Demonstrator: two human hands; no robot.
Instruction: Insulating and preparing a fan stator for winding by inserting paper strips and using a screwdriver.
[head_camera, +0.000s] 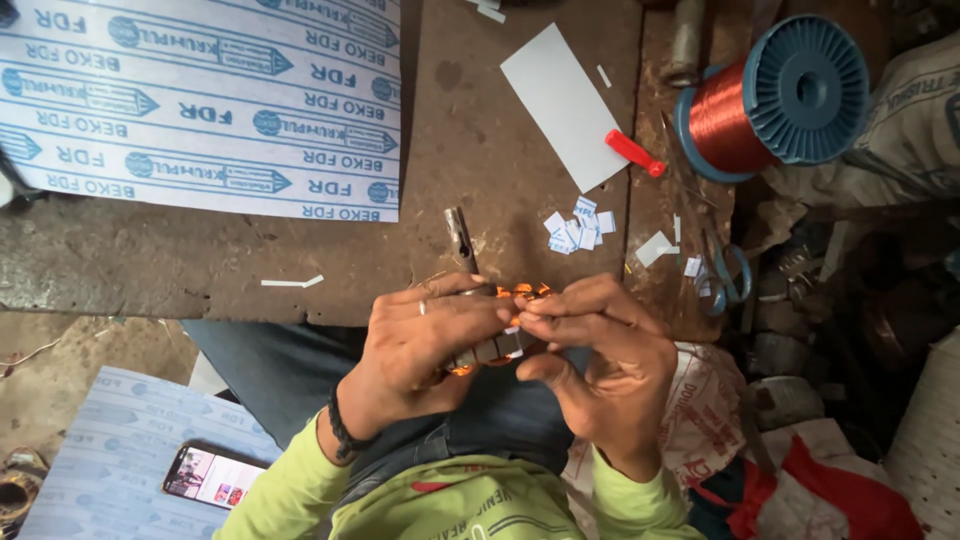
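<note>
Both hands clamp a small motor armature (490, 345) with copper windings, just off the workbench (300, 265) near edge: left hand (415, 350) wraps its body, right hand (600, 350) pinches the winding end.

Head camera looks steeply down (close) at workbench (300, 270).

Lime-green long sleeves (280, 490), blue jeans (300, 370) — left hand (415, 345): ring, black wrist band (340, 430).

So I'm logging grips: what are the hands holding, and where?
Both hands, left and right, hold a small copper-wound motor armature by its core; its shaft sticks out free.
</note>
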